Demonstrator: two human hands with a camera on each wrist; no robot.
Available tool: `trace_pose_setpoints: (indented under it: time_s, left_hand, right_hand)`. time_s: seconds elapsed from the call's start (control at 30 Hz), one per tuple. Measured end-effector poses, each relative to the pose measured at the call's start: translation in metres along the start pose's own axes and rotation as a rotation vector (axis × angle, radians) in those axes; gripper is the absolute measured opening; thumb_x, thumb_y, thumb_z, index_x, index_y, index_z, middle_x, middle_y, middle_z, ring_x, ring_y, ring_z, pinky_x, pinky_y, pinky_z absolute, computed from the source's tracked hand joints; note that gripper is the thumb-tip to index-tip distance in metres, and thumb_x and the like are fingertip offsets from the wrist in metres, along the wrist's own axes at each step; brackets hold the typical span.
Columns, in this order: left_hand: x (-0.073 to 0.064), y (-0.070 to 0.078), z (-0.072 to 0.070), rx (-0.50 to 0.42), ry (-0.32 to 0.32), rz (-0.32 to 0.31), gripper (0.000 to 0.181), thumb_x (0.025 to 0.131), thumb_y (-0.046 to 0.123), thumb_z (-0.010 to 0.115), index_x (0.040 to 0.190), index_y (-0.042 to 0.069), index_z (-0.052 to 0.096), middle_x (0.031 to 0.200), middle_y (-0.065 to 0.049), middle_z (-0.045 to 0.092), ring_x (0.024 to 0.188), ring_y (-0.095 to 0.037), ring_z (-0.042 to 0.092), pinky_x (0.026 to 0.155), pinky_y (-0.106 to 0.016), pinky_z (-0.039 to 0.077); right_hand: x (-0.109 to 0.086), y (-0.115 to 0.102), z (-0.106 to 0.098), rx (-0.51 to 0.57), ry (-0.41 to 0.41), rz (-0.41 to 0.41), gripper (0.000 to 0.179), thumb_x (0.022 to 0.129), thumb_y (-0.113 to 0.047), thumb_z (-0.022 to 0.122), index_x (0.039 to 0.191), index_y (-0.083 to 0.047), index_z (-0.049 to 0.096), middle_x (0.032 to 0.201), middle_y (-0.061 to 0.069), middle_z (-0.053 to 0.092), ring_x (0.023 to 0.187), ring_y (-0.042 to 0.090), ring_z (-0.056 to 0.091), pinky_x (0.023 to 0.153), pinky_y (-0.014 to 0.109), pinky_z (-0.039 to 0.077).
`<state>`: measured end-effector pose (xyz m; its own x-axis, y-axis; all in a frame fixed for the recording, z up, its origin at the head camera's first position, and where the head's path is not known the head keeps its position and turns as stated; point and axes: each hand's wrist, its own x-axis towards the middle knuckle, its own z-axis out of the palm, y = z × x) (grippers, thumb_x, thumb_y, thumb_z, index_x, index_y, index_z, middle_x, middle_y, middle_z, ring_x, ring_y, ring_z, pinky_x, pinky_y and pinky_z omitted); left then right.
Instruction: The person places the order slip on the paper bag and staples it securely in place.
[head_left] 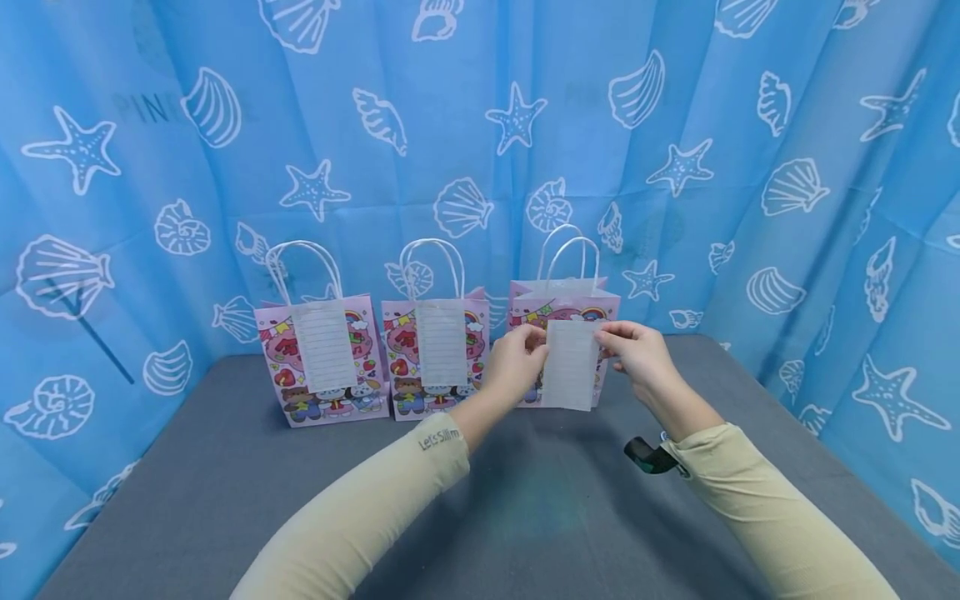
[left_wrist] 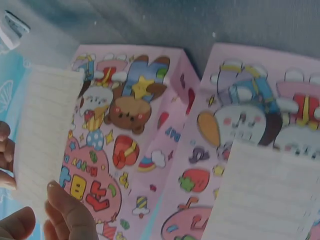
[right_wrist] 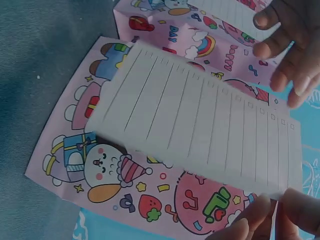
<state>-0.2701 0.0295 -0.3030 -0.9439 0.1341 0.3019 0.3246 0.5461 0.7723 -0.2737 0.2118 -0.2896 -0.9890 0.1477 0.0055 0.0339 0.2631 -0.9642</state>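
A white lined sheet of paper hangs upright in front of the rightmost pink paper gift bag. My right hand pinches the sheet near its upper right corner, thumb and fingertips at the edge. At the sheet's upper left side is my left hand, its fingers loosely bent. In the right wrist view those left fingers are spread and sit just off the paper. Small checkboxes line one side of the ruled sheet. Bears and other cartoon animals decorate the bag front.
Two more pink gift bags with white handles, the left one and the middle one, stand alongside, each with a lined sheet on its front. They rest on a grey table before a blue shell-patterned curtain.
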Motion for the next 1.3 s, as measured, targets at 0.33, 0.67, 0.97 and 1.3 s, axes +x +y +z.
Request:
trace_pose_setpoints:
  time_s: [0.33, 0.67, 0.97, 1.3]
  left_hand:
    - [0.026, 0.019, -0.008, 0.062, 0.155, 0.134, 0.036, 0.092, 0.008, 0.067, 0.127, 0.004, 0.059, 0.12, -0.012, 0.054, 0.108, -0.023, 0.053, 0.09, -0.031, 0.046]
    - [0.066, 0.035, -0.014, 0.386, -0.014, 0.112, 0.085, 0.088, 0.021, 0.072, 0.152, 0.001, 0.02, 0.158, -0.013, 0.022, 0.147, -0.029, 0.01, 0.116, -0.037, 0.006]
    - [0.081, 0.032, -0.011, 0.407, -0.043, -0.023, 0.084, 0.089, 0.024, 0.071, 0.153, 0.004, 0.02, 0.15, -0.013, 0.039, 0.142, -0.03, 0.026, 0.115, -0.044, 0.02]
    - [0.086, 0.022, -0.005, 0.552, -0.06, 0.061, 0.023, 0.095, 0.026, 0.063, 0.114, 0.013, 0.069, 0.107, -0.002, 0.06, 0.1, -0.019, 0.05, 0.087, -0.031, 0.042]
  right_hand:
    - [0.012, -0.012, 0.002, 0.044, 0.062, -0.011, 0.022, 0.099, -0.02, 0.058, 0.113, -0.004, 0.061, 0.091, -0.008, 0.053, 0.086, 0.012, 0.05, 0.073, 0.029, 0.039]
    - [0.025, -0.018, 0.005, 0.063, 0.109, -0.018, 0.031, 0.099, -0.017, 0.057, 0.121, 0.003, 0.059, 0.101, -0.002, 0.052, 0.09, 0.011, 0.042, 0.083, 0.035, 0.038]
    - [0.028, -0.014, 0.012, 0.088, 0.106, 0.009, 0.034, 0.099, -0.016, 0.058, 0.125, 0.005, 0.058, 0.104, 0.0, 0.051, 0.09, 0.012, 0.04, 0.074, 0.028, 0.036]
    - [0.033, -0.007, 0.013, -0.001, 0.156, -0.171, 0.031, 0.097, -0.009, 0.059, 0.122, 0.009, 0.06, 0.096, 0.006, 0.054, 0.083, 0.011, 0.048, 0.074, 0.025, 0.044]
